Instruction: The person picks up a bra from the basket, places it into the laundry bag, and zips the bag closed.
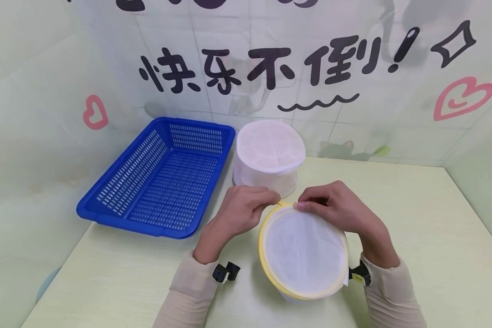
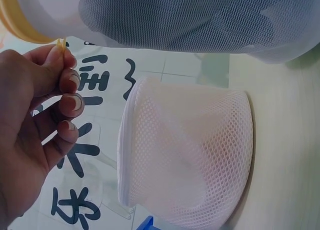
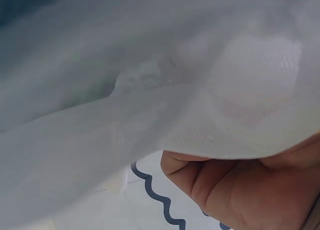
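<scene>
A round white mesh laundry bag (image 1: 307, 253) with a yellow zipper (image 1: 263, 255) stands near the front of the table, its flat lid tilted up. Dark cloth (image 2: 165, 19) shows through its mesh side in the left wrist view. My left hand (image 1: 246, 207) pinches the small yellow zipper pull (image 2: 61, 43) at the bag's far edge, with the other fingers loosely bent. Just to the right, my right hand (image 1: 338, 207) pinches the lid's rim between thumb and fingers. In the right wrist view, white fabric covers most of the picture and hides part of that hand.
Behind the hands stands a pale pink-white mesh bag (image 1: 266, 177), upright and close to the back wall. A blue plastic basket (image 1: 84, 212) with slotted sides lies at the left. The wall behind carries a printed sheet with black characters (image 1: 270, 68).
</scene>
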The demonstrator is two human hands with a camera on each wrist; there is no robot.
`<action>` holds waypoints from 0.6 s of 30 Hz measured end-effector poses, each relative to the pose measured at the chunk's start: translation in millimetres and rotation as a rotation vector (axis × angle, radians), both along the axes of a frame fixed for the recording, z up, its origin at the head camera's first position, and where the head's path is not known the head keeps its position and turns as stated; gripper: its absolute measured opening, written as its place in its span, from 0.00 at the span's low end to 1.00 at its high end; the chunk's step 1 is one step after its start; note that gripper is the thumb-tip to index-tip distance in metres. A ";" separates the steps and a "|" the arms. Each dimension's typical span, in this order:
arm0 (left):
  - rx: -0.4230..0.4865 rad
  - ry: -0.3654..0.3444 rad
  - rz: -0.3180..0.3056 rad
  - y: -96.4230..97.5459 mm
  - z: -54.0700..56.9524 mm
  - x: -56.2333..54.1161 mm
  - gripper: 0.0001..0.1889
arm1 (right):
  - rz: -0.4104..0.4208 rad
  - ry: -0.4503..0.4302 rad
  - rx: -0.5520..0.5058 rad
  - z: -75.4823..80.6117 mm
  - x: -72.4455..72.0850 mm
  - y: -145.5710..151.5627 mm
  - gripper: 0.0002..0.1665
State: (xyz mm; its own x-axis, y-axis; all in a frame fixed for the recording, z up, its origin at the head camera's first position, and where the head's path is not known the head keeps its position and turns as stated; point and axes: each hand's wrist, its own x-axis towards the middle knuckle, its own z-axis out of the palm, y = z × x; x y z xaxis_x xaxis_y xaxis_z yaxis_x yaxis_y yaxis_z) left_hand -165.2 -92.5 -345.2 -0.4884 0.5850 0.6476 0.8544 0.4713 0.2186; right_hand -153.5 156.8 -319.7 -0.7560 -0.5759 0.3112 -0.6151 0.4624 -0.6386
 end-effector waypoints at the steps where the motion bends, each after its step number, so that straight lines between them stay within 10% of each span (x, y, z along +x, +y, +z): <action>1: -0.001 0.001 -0.004 0.0 0.2 0.0 0.12 | 0.001 0.000 -0.002 -0.1 0.0 0.1 0.07; 18: -0.027 0.006 0.001 -0.8 0.7 -0.9 0.13 | -0.007 0.017 -0.003 -1.5 -0.4 -1.1 0.07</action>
State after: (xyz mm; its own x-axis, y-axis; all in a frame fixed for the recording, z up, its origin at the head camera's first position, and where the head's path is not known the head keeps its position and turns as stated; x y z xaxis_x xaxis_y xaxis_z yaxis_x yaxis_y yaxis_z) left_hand -166.0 -93.3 -344.5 -0.4850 0.6018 0.6345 0.8553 0.4777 0.2006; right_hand -153.9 155.6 -321.2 -0.7547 -0.5692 0.3262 -0.6227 0.4649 -0.6293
